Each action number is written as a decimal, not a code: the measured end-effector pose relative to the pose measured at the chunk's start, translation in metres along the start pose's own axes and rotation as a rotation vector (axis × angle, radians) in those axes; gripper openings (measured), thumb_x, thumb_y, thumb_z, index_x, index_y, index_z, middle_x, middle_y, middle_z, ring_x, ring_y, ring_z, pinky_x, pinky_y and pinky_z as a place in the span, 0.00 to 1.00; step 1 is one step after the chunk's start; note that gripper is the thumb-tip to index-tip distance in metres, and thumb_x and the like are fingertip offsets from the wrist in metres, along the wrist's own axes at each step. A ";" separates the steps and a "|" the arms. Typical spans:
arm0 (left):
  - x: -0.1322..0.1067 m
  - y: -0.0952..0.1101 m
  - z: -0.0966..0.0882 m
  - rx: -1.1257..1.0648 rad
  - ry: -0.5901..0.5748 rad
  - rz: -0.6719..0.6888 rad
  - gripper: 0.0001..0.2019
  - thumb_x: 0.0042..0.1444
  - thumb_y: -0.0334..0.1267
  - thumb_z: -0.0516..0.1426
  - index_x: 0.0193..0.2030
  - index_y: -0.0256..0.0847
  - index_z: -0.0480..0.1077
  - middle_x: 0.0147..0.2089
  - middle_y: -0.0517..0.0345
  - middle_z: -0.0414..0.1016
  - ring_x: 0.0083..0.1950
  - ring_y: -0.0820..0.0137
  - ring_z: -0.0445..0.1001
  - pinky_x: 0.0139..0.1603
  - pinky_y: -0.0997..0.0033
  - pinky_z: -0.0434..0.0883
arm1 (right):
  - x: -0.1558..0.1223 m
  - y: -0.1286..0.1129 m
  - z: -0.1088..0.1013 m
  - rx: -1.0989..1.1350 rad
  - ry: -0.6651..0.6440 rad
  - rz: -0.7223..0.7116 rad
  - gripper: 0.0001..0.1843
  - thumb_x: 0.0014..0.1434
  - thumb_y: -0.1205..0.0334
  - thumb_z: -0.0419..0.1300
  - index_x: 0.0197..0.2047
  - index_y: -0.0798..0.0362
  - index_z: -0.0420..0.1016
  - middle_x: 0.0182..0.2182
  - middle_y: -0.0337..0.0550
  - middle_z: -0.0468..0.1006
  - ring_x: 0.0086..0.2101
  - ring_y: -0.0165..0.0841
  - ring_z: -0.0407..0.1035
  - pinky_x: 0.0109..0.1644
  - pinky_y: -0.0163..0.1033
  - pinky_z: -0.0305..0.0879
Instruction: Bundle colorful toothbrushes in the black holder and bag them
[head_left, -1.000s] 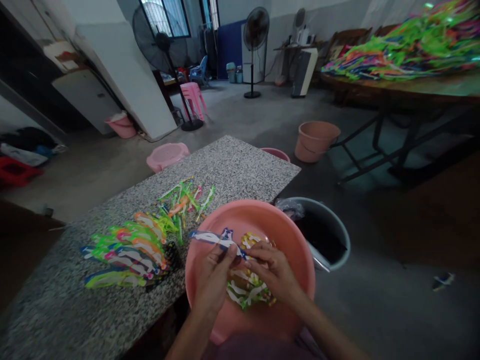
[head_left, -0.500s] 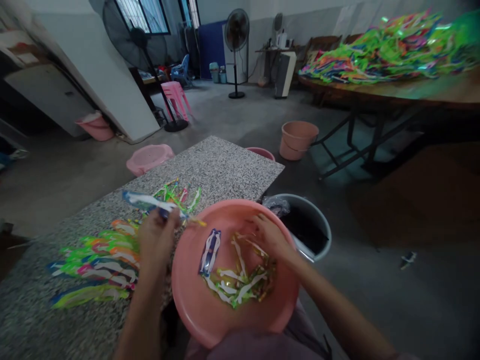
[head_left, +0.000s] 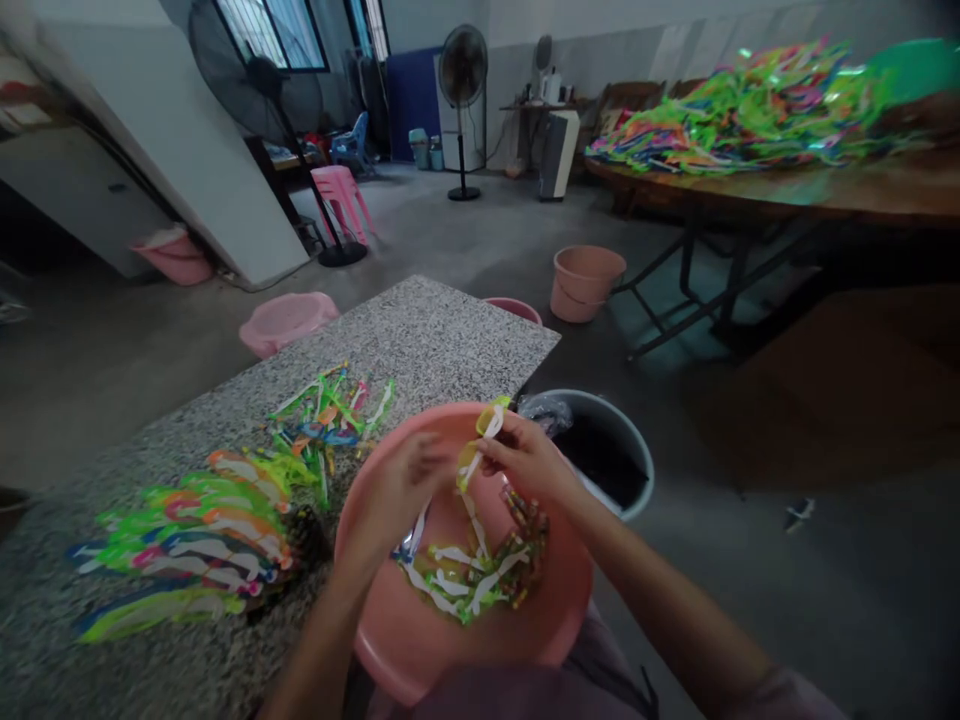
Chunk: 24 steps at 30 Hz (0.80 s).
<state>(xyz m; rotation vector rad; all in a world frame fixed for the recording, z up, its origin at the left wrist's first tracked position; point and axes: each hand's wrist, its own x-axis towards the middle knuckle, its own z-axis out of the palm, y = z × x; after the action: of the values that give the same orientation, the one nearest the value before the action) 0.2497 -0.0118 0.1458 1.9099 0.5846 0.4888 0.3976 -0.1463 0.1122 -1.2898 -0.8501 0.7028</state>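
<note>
A pink plastic basin (head_left: pixel 360 620) sits before me against the stone slab's edge. Inside it lie several thin plastic strips (head_left: pixel 450 585) in yellow-green and white, partly tangled. My right hand (head_left: pixel 529 455), over the basin's far right side, pinches a yellow-and-white plastic strip (head_left: pixel 487 425) that bends and hangs down. Above the basin's left side is my left hand (head_left: pixel 405 480), blurred by motion, its fingers stretched out and apart with nothing visible in them. A blue-and-white strip in the basin is mostly hidden behind that hand.
On the speckled slab (head_left: pixel 450 330) lie a row of colourful strips (head_left: pixel 195 540) and a loose heap (head_left: pixel 330 410). A grey bucket (head_left: pixel 649 460) with dark contents stands right of the basin. Farther off are a pink bucket (head_left: pixel 587 285) and a round table (head_left: pixel 787 190) piled with strips.
My left hand has moved right from the slab to above the basin; the blue-and-white strip it held no longer shows there. My right hand has risen and now holds a yellow-and-white strip.
</note>
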 end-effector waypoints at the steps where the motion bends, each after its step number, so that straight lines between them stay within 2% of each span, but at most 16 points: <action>1: -0.009 0.001 0.012 -0.073 -0.148 -0.035 0.17 0.49 0.48 0.61 0.43 0.41 0.74 0.38 0.52 0.79 0.35 0.65 0.76 0.38 0.67 0.73 | 0.000 -0.004 0.001 0.000 -0.047 -0.006 0.13 0.57 0.51 0.61 0.36 0.52 0.68 0.27 0.35 0.73 0.27 0.29 0.70 0.33 0.36 0.70; 2: -0.017 -0.001 0.020 -0.123 -0.226 -0.079 0.15 0.49 0.47 0.61 0.40 0.41 0.75 0.36 0.52 0.79 0.34 0.65 0.76 0.36 0.68 0.72 | -0.002 -0.005 0.002 -0.040 -0.088 -0.008 0.13 0.57 0.52 0.61 0.38 0.52 0.68 0.29 0.36 0.74 0.29 0.29 0.71 0.34 0.36 0.71; 3: -0.022 -0.005 0.024 -0.155 -0.229 -0.125 0.14 0.49 0.47 0.62 0.38 0.40 0.76 0.35 0.53 0.79 0.32 0.65 0.76 0.34 0.69 0.72 | -0.004 -0.003 0.001 -0.124 -0.109 -0.004 0.13 0.58 0.53 0.60 0.40 0.52 0.68 0.31 0.38 0.76 0.31 0.31 0.72 0.35 0.36 0.71; 6: -0.029 -0.019 0.022 -0.279 -0.048 -0.259 0.16 0.45 0.48 0.65 0.37 0.39 0.75 0.33 0.53 0.80 0.32 0.64 0.78 0.34 0.69 0.72 | -0.019 0.019 -0.004 -0.641 -0.101 0.081 0.14 0.56 0.62 0.63 0.45 0.57 0.69 0.39 0.49 0.78 0.37 0.37 0.73 0.40 0.39 0.69; 8: -0.031 -0.025 0.018 -0.417 0.006 -0.333 0.20 0.44 0.49 0.66 0.39 0.38 0.73 0.35 0.51 0.80 0.36 0.64 0.79 0.38 0.68 0.73 | -0.030 0.042 -0.006 -1.021 -0.132 0.155 0.18 0.53 0.71 0.61 0.48 0.62 0.69 0.42 0.58 0.77 0.41 0.41 0.73 0.45 0.42 0.67; 9: -0.031 -0.027 0.018 -0.486 0.014 -0.347 0.21 0.44 0.50 0.67 0.40 0.38 0.73 0.37 0.50 0.80 0.39 0.64 0.79 0.40 0.68 0.73 | -0.035 0.053 -0.004 -1.151 -0.160 0.176 0.20 0.54 0.74 0.59 0.51 0.64 0.68 0.43 0.61 0.77 0.42 0.43 0.73 0.45 0.43 0.66; 11: -0.032 -0.028 0.022 -0.616 0.044 -0.348 0.20 0.43 0.49 0.68 0.38 0.36 0.74 0.39 0.51 0.80 0.41 0.68 0.77 0.43 0.71 0.73 | -0.040 0.069 0.000 -1.253 -0.197 0.193 0.22 0.56 0.76 0.55 0.55 0.65 0.65 0.43 0.62 0.77 0.42 0.42 0.73 0.44 0.42 0.66; 12: -0.033 -0.028 0.025 -0.680 0.073 -0.352 0.20 0.41 0.47 0.69 0.37 0.36 0.75 0.37 0.53 0.79 0.39 0.71 0.76 0.42 0.74 0.72 | -0.040 0.073 0.001 -1.244 -0.198 0.197 0.20 0.57 0.76 0.53 0.54 0.65 0.66 0.42 0.61 0.78 0.40 0.40 0.73 0.43 0.40 0.66; 14: -0.034 -0.027 0.030 -0.800 0.136 -0.386 0.19 0.37 0.44 0.71 0.34 0.36 0.75 0.34 0.58 0.77 0.34 0.76 0.74 0.37 0.78 0.72 | -0.036 0.071 0.003 -1.137 -0.175 0.195 0.13 0.58 0.75 0.53 0.45 0.62 0.72 0.37 0.56 0.79 0.37 0.37 0.73 0.40 0.38 0.65; 16: -0.035 -0.024 0.034 -0.889 0.190 -0.430 0.19 0.34 0.41 0.72 0.32 0.36 0.75 0.31 0.60 0.76 0.31 0.77 0.73 0.35 0.78 0.72 | -0.031 0.055 0.002 -0.901 -0.103 0.162 0.05 0.58 0.71 0.56 0.34 0.58 0.73 0.31 0.50 0.79 0.32 0.34 0.72 0.36 0.36 0.65; 17: -0.035 -0.022 0.035 -0.914 0.215 -0.437 0.19 0.33 0.40 0.72 0.32 0.36 0.75 0.31 0.61 0.76 0.31 0.77 0.73 0.35 0.77 0.72 | -0.030 0.045 0.002 -0.729 -0.051 0.134 0.04 0.58 0.67 0.57 0.32 0.57 0.72 0.29 0.47 0.78 0.29 0.33 0.72 0.33 0.35 0.65; 21: -0.037 -0.008 0.040 -0.942 0.285 -0.387 0.18 0.33 0.40 0.72 0.30 0.36 0.74 0.30 0.60 0.76 0.33 0.73 0.75 0.38 0.74 0.74 | -0.034 0.005 0.013 -0.027 0.189 0.026 0.12 0.53 0.55 0.65 0.32 0.53 0.70 0.25 0.38 0.76 0.25 0.30 0.71 0.30 0.34 0.69; 24: -0.038 0.004 0.044 -0.954 0.279 -0.352 0.17 0.35 0.41 0.71 0.29 0.36 0.72 0.28 0.61 0.76 0.31 0.73 0.75 0.37 0.73 0.74 | -0.045 -0.004 0.030 0.148 0.209 -0.002 0.13 0.50 0.54 0.69 0.31 0.53 0.72 0.26 0.38 0.77 0.25 0.29 0.72 0.30 0.34 0.70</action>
<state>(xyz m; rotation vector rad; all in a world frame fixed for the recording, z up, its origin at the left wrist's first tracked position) 0.2450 -0.0677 0.1301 0.8211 0.6842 0.6538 0.3483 -0.1686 0.1115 -1.2054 -0.6184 0.6054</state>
